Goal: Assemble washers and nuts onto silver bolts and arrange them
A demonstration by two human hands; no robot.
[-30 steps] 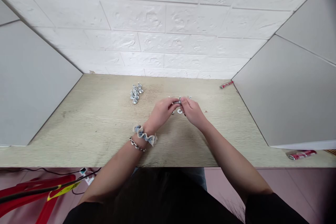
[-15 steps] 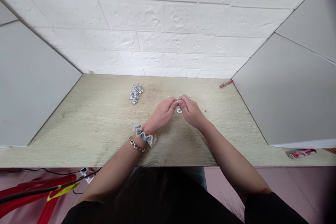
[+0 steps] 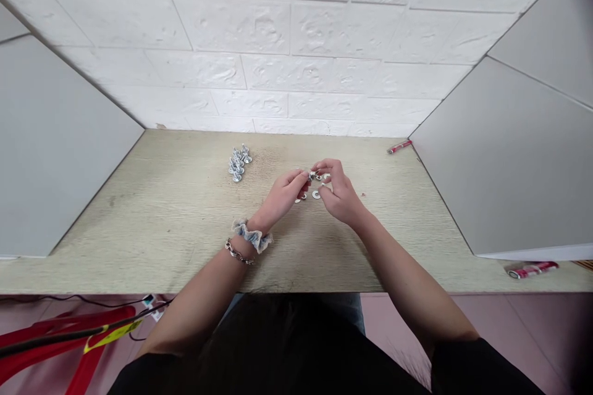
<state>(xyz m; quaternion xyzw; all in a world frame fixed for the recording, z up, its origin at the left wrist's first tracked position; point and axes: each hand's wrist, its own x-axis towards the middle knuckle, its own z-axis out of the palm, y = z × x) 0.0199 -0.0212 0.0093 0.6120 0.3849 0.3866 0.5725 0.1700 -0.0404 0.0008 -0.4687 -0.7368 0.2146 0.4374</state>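
Tabletop (image 3: 152, 228): pale beige, faint streaked wood grain, darker speckling behind the centre. Wall (image 3: 287, 31): white, embossed brick pattern, thin grey joint lines. Side panels (image 3: 60, 148): plain light grey. Bolts (image 3: 238, 165) and washer (image 3: 316, 195): bright silver. Scrunchie (image 3: 252, 237): mottled denim blue with white edging. Bracelet (image 3: 239, 252): silver chain links. Shirt (image 3: 278, 345): black. Jeans (image 3: 343, 311): blue. Floor (image 3: 509, 333): dusty pink tile, slightly darker joint lines. Tubes (image 3: 399, 147): red with white markings. Bottom-left object (image 3: 60, 333): red, crossed by a yellow strip (image 3: 110, 336).
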